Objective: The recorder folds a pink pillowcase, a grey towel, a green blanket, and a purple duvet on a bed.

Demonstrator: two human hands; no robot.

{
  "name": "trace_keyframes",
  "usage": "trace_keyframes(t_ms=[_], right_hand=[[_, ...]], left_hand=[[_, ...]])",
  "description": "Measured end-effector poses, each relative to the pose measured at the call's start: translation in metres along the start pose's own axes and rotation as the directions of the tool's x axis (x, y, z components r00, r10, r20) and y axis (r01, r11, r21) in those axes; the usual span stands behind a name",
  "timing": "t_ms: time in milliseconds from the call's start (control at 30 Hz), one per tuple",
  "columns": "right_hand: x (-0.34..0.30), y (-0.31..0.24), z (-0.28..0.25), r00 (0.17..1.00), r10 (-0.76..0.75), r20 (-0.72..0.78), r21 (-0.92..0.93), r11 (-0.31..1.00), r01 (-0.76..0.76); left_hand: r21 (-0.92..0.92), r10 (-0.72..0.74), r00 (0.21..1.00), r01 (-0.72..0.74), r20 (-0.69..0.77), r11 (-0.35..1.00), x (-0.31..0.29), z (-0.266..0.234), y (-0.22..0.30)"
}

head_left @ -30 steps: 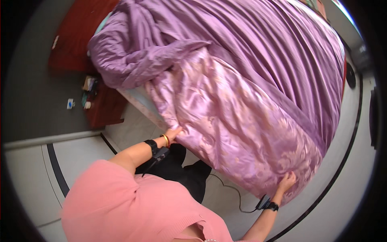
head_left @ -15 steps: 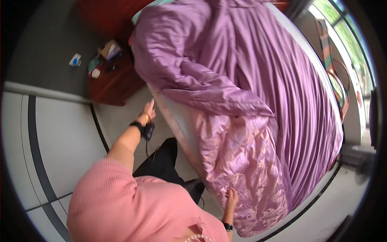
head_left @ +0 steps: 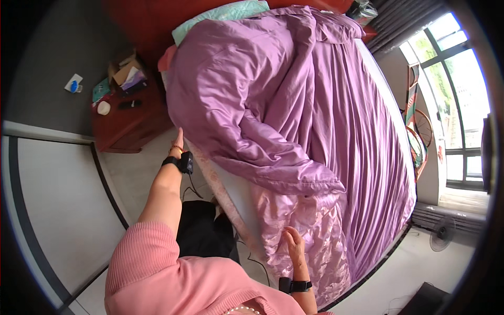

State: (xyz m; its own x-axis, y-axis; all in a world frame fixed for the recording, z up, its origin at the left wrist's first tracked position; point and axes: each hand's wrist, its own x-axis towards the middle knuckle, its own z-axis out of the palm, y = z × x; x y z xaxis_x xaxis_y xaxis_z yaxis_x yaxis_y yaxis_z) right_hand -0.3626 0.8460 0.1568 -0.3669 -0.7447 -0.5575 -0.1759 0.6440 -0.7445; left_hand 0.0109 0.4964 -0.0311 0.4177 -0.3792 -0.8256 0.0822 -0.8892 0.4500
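Note:
A purple satin quilt (head_left: 226, 94) lies bunched over the left and middle of the bed, its folded corner reaching toward the right. Beyond it, a pleated purple sheet (head_left: 362, 157) spreads to the bed's far side. Shiny pink patterned fabric (head_left: 299, 220) covers the near part. My left hand (head_left: 178, 140) is stretched out beside the quilt's left edge, fingers extended, apparently holding nothing. Above the pink fabric is my right hand (head_left: 295, 244), thumb and fingers apart and nothing in them. Whether it touches the fabric I cannot tell.
A reddish-brown nightstand (head_left: 126, 123) with an open cardboard box (head_left: 126, 71) and small items stands at the left. A pale green pillow (head_left: 220, 18) lies at the headboard. A standing fan (head_left: 443, 231) is at the right, below the window. Cables run along the floor beside the bed.
My view has tipped up, showing more of the headboard end and window. My right hand has moved forward over the pink fabric. My left hand stays outstretched, now beside the quilt's edge.

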Motion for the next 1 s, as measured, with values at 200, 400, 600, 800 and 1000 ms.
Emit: trace_keyframes(t_ms=[200,400,600,800,1000], right_hand=[[0.025,0.012,0.024,0.981,-0.078,0.177,-0.237,0.964,0.119],[0.047,-0.007,0.042,0.976,-0.096,0.195,-0.172,0.976,0.13],[0.041,0.01,0.032,0.985,-0.079,0.153,-0.139,0.985,0.1],[0.06,0.008,0.033,0.976,-0.212,0.049,-0.085,0.973,0.215],[0.201,-0.147,0.011,0.897,-0.371,-0.241,0.582,0.684,0.44]], left_hand=[[-0.4,0.087,0.959,0.029,0.269,0.916,0.046,0.045,-0.044],[-0.008,0.032,0.999,-0.031,0.037,0.999,0.072,0.034,-0.024],[-0.259,0.398,0.914,-0.405,-0.084,0.877,0.06,0.036,-0.006],[-0.109,0.947,0.173,-0.972,0.271,0.209,-0.256,0.095,0.122],[-0.523,0.423,-0.691,-0.722,0.586,-0.454,-0.377,0.196,0.128]])
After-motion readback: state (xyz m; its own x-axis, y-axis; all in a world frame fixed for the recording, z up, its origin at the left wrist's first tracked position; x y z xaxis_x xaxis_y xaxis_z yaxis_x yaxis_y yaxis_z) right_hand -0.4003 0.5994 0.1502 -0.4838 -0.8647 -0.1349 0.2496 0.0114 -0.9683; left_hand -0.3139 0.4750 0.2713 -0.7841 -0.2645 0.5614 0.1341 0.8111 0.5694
